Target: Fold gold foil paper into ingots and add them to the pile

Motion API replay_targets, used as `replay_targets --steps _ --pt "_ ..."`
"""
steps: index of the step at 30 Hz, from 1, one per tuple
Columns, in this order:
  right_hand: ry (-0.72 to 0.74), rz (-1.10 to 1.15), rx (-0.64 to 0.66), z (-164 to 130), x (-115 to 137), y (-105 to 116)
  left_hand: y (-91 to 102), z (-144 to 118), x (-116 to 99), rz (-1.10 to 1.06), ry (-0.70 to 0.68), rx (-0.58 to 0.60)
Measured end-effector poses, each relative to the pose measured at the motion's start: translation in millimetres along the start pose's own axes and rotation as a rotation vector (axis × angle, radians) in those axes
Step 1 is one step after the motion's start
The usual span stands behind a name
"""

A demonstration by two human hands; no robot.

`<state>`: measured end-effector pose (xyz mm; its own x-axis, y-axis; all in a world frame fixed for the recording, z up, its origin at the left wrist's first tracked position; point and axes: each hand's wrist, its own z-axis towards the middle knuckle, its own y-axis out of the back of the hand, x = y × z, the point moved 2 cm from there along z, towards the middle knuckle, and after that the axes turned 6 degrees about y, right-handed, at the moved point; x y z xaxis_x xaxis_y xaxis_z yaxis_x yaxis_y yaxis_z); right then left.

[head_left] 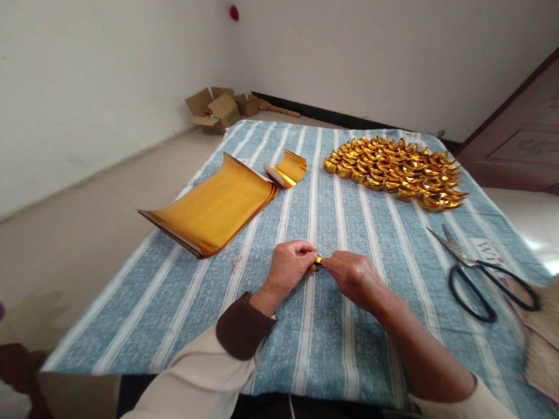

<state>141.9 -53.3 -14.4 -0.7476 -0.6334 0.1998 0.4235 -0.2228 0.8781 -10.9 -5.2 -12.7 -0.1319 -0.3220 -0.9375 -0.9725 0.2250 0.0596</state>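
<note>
My left hand (290, 266) and my right hand (349, 272) meet over the middle of the blue striped cloth (332, 337). Between their fingertips they pinch a small piece of gold foil paper (318, 260), mostly hidden by the fingers. A stack of gold foil sheets (213, 209) lies to the left, its edges curling up. A smaller curled gold sheet (288, 169) rests just behind the stack. At the far right of the cloth sits a heap of several folded gold paper ingots (395, 170).
Black-handled scissors (474, 272) lie on the cloth at the right, beside a woven straw item (544, 340) at the edge. Open cardboard boxes (218, 109) stand on the floor by the far wall. A dark wooden door (519, 139) is at the right.
</note>
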Motion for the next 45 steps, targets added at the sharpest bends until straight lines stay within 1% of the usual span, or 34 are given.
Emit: replay_targets --steps 6,9,15,18,24,33,37,41,45 --pt "-0.11 0.024 -0.017 -3 2 -6 -0.6 0 1 0.0 -0.004 -0.011" --pt "-0.125 0.041 -0.031 -2 0 -5 -1.5 -1 2 0.0 -0.011 -0.024" --pt "-0.121 0.072 0.041 -2 -2 0 -3.5 -1 4 0.03 -0.026 -0.024" --pt "-0.176 0.064 0.064 -2 0 -1 -4.4 -2 5 0.017 -0.007 -0.011" --pt "-0.283 0.098 0.063 -2 7 -3 -5.1 -1 6 0.025 -0.004 -0.01" --pt "-0.268 0.122 0.097 -3 3 -5 -7.3 0 4 0.026 0.007 -0.018" --pt "-0.308 0.166 0.079 -1 4 -2 -7.2 0 4 0.04 -0.001 -0.025" --pt "-0.293 0.219 0.059 2 2 2 -7.2 -2 4 0.038 -0.007 -0.026" --pt "-0.277 0.29 0.01 4 -5 7 -7.1 -1 3 0.023 0.023 0.007"
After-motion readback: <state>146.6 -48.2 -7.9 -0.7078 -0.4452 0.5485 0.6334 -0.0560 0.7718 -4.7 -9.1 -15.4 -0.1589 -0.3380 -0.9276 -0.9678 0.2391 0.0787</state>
